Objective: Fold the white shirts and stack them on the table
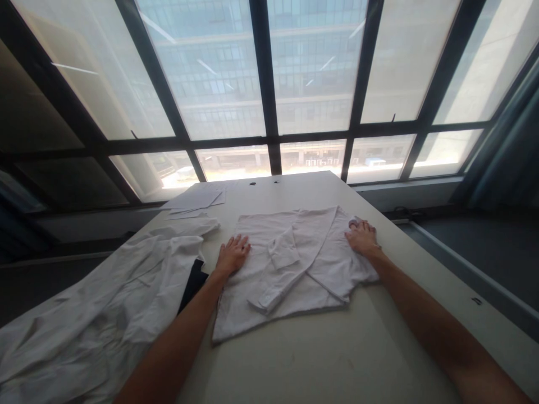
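A white long-sleeved shirt (320,269) lies partly folded on the table, a sleeve with a buttoned cuff bent across its middle. On its left edge rests my left hand (233,254), palm down and open, fingers lying on the cloth. My right hand (362,237) is at the shirt's far right end, its fingers bent over bunched cloth there. Its palm side and the cloth beneath it are hidden.
Crumpled white garments (126,292) are heaped along the left of the white table (295,365), with a dark piece (193,283) beside them. Paper sheets (196,199) lie at the far left corner. Large windows (311,67) stand behind; a curtain (505,134) hangs right.
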Action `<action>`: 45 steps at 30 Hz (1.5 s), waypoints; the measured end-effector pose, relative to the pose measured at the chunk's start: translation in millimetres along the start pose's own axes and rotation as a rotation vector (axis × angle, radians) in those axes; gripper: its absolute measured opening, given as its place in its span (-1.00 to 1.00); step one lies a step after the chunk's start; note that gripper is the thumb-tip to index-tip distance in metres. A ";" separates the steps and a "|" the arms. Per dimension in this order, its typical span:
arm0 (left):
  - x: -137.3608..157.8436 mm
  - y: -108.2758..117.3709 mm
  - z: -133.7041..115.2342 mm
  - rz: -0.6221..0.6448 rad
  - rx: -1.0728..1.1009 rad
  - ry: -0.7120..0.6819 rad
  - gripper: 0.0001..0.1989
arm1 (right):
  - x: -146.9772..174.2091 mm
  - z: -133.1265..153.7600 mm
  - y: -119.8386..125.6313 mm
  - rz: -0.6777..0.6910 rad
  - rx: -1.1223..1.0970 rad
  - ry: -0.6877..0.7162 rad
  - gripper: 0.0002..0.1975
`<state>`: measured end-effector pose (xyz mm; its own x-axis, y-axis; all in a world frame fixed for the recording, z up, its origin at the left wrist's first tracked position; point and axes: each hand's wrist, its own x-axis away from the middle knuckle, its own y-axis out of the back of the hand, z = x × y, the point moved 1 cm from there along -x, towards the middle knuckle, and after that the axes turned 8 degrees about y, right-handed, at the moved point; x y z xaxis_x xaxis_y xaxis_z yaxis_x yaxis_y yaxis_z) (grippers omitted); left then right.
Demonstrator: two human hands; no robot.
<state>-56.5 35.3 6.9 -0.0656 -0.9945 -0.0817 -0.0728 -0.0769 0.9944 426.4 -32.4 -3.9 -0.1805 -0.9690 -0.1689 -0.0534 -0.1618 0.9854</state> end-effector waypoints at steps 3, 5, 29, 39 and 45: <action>-1.3 -0.9 0.7 -0.007 0.006 -0.005 -0.44 | -3.7 -41.1 11.2 -0.142 0.040 -0.100 -0.47; -1.7 -1.0 0.8 -0.010 0.007 -0.009 -0.44 | -3.8 -59.5 19.5 -0.306 0.027 -0.196 -0.47; 13.5 18.5 -15.8 -0.158 0.018 -0.043 -0.51 | -7.8 -20.0 -6.7 -0.272 -0.225 0.138 -0.54; 92.6 87.8 -84.3 0.624 0.018 -0.501 -0.58 | -4.5 21.5 -0.7 -0.313 -0.331 0.348 -0.63; 114.5 81.3 -99.5 0.621 -0.143 -0.565 -0.54 | -2.3 19.3 1.5 -0.344 -0.365 0.379 -0.66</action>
<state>29.1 -91.9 85.1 -0.5412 -0.6776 0.4980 0.2648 0.4247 0.8657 407.8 -26.8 -2.5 0.1516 -0.8380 -0.5241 0.3042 -0.4650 0.8314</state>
